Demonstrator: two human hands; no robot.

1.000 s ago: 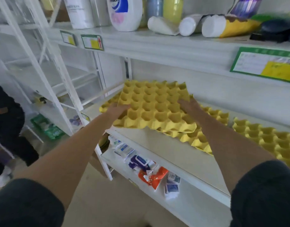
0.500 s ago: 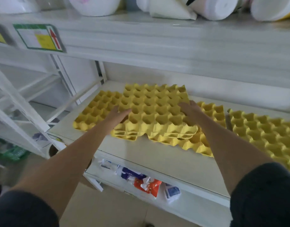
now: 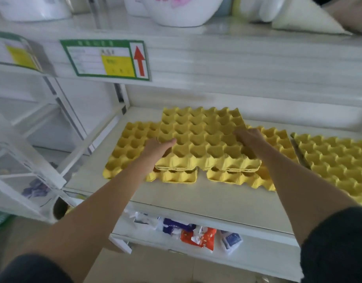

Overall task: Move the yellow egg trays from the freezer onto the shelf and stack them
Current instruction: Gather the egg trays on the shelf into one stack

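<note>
White shelf [image 3: 196, 199], bare strip along its front edge, nearer than the fingers.
Left hand [image 3: 158, 147] and right hand [image 3: 249, 137] grip opposite sides of the dimpled yellow top tray [image 3: 202, 137], stacked over moulded-pulp lower trays [image 3: 133, 144]; another tray [image 3: 339, 160] lies right.

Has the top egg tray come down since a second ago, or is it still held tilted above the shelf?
Yes. The top egg tray has dropped toward the shelf and now lies nearly level on the trays beneath, left hand and right hand still on it.
</note>
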